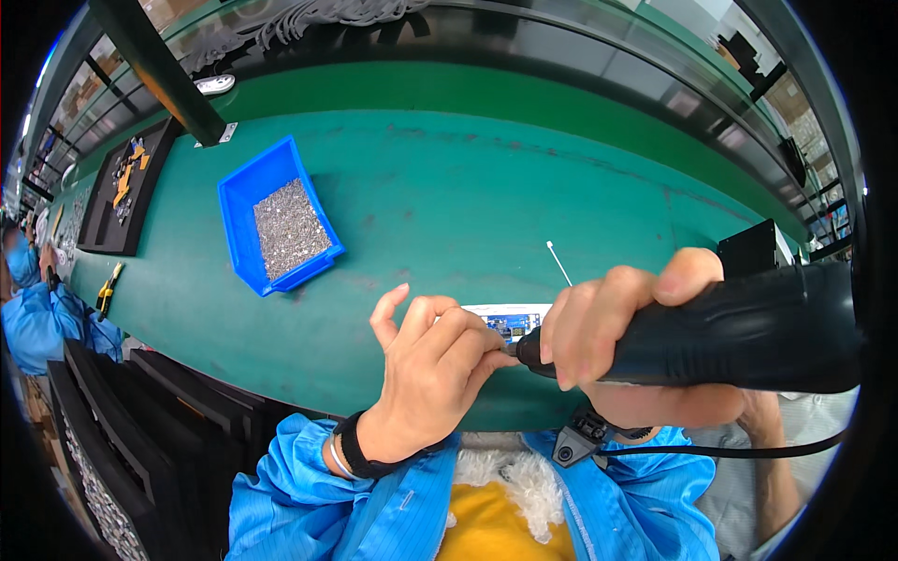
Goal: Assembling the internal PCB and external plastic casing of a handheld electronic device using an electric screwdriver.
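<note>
My right hand (617,327) is wrapped round a black electric screwdriver (739,327), held nearly level with its tip pointing left. Thumb and fingertips of my left hand (435,360) are pinched together right at the screwdriver's tip. Whatever sits between those fingertips is too small and covered to make out. Just behind the tip lies a blue circuit board (513,325) on a white piece (533,309), both partly hidden by my hands. A blue bin (245,238) of small metal screws (292,229) stands on the green table to the left.
A white cable tie (558,262) lies beyond my right hand. At far left are a black tray (112,210) with orange parts and a yellow-black cutter (109,290). A dark post (159,70) rises from the table. A black box (753,248) stands at right; a co-worker in blue (47,323) sits far left.
</note>
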Action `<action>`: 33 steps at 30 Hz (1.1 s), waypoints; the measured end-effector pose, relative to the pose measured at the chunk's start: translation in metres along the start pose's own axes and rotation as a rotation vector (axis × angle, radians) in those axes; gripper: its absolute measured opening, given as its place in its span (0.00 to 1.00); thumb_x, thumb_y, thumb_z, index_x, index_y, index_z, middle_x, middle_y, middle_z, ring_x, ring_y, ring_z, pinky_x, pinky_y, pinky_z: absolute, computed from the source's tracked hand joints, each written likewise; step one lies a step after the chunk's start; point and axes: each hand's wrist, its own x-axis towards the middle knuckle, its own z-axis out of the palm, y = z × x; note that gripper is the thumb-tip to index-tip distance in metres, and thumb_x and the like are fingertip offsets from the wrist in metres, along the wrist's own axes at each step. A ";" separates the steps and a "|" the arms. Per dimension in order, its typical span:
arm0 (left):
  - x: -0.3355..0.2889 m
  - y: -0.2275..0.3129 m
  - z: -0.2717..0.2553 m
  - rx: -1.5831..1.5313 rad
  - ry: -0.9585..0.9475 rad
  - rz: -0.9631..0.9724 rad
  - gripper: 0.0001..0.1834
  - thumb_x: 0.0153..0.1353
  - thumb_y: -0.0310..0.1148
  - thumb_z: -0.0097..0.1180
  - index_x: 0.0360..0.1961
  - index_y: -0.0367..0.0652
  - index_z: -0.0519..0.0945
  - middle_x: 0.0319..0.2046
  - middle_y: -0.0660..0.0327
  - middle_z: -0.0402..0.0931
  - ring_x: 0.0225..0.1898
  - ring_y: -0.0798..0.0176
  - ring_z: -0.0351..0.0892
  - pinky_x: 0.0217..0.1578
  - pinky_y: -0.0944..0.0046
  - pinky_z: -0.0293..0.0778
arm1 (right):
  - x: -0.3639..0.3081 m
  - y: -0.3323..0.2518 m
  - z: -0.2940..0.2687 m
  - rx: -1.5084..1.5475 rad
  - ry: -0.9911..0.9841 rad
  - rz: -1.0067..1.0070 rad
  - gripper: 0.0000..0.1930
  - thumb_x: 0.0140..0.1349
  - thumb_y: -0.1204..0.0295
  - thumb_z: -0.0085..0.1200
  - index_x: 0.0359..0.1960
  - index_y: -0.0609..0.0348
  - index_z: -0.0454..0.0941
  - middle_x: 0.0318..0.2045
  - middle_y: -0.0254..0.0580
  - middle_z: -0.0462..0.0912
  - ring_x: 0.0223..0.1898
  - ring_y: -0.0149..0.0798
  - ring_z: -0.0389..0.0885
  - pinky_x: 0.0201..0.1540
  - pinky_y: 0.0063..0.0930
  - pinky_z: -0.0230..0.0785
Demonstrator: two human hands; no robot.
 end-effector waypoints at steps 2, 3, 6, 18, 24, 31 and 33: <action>-0.002 -0.003 0.002 -0.015 -0.003 -0.003 0.08 0.37 0.33 0.63 0.20 0.48 0.76 0.22 0.72 0.70 0.32 0.67 0.68 0.50 0.52 0.47 | 0.000 0.002 0.000 -0.017 -0.023 0.037 0.35 0.49 0.40 0.46 0.46 0.56 0.54 0.21 0.42 0.73 0.18 0.35 0.73 0.24 0.27 0.69; -0.003 -0.005 0.003 -0.028 -0.008 -0.004 0.08 0.37 0.33 0.63 0.20 0.48 0.76 0.22 0.72 0.70 0.32 0.67 0.68 0.50 0.52 0.47 | -0.002 0.006 -0.001 -0.013 -0.026 0.043 0.35 0.49 0.39 0.46 0.46 0.56 0.54 0.21 0.42 0.73 0.18 0.35 0.73 0.24 0.27 0.69; -0.004 -0.007 0.002 -0.044 -0.028 -0.030 0.08 0.37 0.34 0.63 0.20 0.48 0.77 0.21 0.72 0.70 0.32 0.67 0.68 0.50 0.53 0.47 | -0.003 0.011 0.000 -0.004 -0.027 0.051 0.35 0.49 0.39 0.45 0.46 0.55 0.54 0.21 0.42 0.73 0.18 0.36 0.73 0.24 0.28 0.69; 0.000 -0.017 0.000 -0.324 -0.108 -0.092 0.07 0.36 0.33 0.65 0.17 0.48 0.78 0.22 0.72 0.72 0.33 0.68 0.70 0.48 0.54 0.51 | 0.000 0.008 0.003 0.017 0.054 0.059 0.36 0.48 0.37 0.44 0.45 0.55 0.56 0.19 0.41 0.71 0.16 0.35 0.72 0.22 0.27 0.67; 0.010 -0.035 -0.012 -0.103 -0.041 -0.055 0.07 0.38 0.32 0.63 0.19 0.45 0.77 0.23 0.68 0.74 0.32 0.65 0.72 0.46 0.56 0.58 | -0.003 0.014 0.011 -0.194 0.227 0.242 0.36 0.48 0.36 0.42 0.43 0.56 0.57 0.14 0.37 0.68 0.12 0.31 0.68 0.19 0.23 0.65; 0.011 -0.054 -0.002 -0.190 -0.248 -0.093 0.08 0.43 0.30 0.61 0.22 0.40 0.74 0.24 0.59 0.76 0.29 0.56 0.75 0.44 0.55 0.64 | -0.003 0.027 0.013 -0.173 0.270 0.260 0.36 0.48 0.35 0.42 0.42 0.56 0.57 0.12 0.35 0.67 0.11 0.30 0.66 0.17 0.22 0.65; 0.011 -0.057 0.000 -0.226 -0.251 -0.100 0.08 0.43 0.29 0.60 0.22 0.39 0.73 0.23 0.57 0.76 0.28 0.54 0.75 0.40 0.56 0.66 | -0.004 0.027 0.013 -0.166 0.272 0.263 0.36 0.47 0.35 0.42 0.42 0.56 0.57 0.12 0.35 0.67 0.11 0.30 0.67 0.17 0.22 0.65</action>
